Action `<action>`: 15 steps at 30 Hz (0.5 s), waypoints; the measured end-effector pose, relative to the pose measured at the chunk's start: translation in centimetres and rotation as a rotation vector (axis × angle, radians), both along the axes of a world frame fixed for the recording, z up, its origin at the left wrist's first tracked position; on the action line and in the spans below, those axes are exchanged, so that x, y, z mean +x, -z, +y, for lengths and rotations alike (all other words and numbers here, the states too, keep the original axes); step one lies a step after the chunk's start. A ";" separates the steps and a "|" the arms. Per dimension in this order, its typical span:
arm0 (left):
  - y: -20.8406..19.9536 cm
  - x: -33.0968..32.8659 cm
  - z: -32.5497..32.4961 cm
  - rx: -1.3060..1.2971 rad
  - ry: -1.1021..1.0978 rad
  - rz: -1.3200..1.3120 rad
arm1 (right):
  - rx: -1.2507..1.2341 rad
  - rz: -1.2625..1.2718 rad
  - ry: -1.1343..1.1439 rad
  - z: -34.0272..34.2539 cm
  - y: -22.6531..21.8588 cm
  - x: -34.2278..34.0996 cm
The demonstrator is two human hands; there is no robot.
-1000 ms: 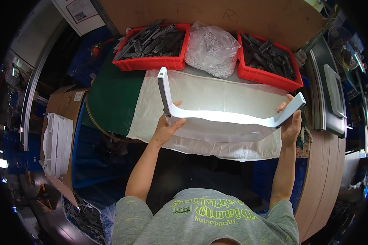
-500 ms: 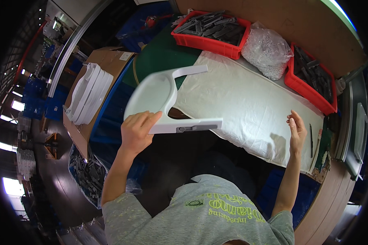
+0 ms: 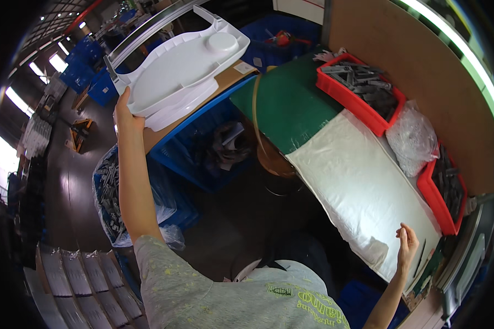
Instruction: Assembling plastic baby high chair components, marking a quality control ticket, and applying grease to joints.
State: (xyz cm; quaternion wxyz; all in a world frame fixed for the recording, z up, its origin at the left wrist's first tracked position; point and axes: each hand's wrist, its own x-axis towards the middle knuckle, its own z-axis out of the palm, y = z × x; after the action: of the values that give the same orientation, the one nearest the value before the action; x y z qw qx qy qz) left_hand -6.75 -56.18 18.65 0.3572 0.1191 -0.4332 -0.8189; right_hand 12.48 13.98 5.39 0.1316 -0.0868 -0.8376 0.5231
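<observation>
My left hand (image 3: 128,115), at the end of an outstretched arm, grips the near corner of a white plastic tray (image 3: 173,71) with two side arms. The tray's ribbed underside faces up, and a grey piece shows on its left arm. It is above more white trays (image 3: 184,105) stacked on a cardboard box (image 3: 236,75); whether it touches them I cannot tell. Over the right end of the white cloth (image 3: 357,181), my right hand (image 3: 406,244) hovers with fingers loosely bent and nothing visible in them.
Red bins (image 3: 362,112) of grey plastic parts stand along the bench's back, with a clear bag (image 3: 414,140) of small pieces between them. A green surface (image 3: 291,104) adjoins the cloth. Below the cardboard are a blue bin (image 3: 186,159) and a bag of grey parts (image 3: 110,192).
My left hand has carried the tray left from the cloth's edge to the stacked trays and turned it over. The view has swung left. My right hand stays over the cloth's right end.
</observation>
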 end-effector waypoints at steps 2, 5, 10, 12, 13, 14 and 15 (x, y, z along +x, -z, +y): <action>0.2 -1.8 -4.6 0.027 -0.118 0.000 | 0.012 -0.015 -0.032 -1.0 -0.2 -1.2; 1.4 -3.5 -8.9 0.120 -0.172 -0.094 | 0.059 -0.039 -0.088 -2.9 -1.0 -3.3; 5.0 -5.8 -12.1 0.141 -0.198 -0.160 | 0.221 -0.045 -0.159 -6.7 -2.7 -6.5; 7.7 -4.7 -17.6 0.097 -0.101 -0.122 | 0.321 -0.033 -0.218 -8.6 -3.2 -7.4; 8.0 -5.2 -17.4 0.110 -0.083 -0.124 | 0.334 -0.038 -0.200 -9.3 -3.6 -7.6; 7.4 -5.4 -17.0 -0.219 -0.235 -0.573 | 0.401 -0.037 -0.212 -9.7 -4.0 -7.7; 6.9 -6.1 -16.3 -0.570 -0.384 -1.011 | 0.464 -0.039 -0.222 -10.0 -4.4 -7.6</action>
State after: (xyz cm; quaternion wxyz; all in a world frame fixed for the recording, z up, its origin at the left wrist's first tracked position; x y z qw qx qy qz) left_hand -12.87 -72.50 11.71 0.2664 0.4687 -0.7220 -0.4337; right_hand 4.83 3.95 9.78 0.0737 0.0281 -0.9419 0.3264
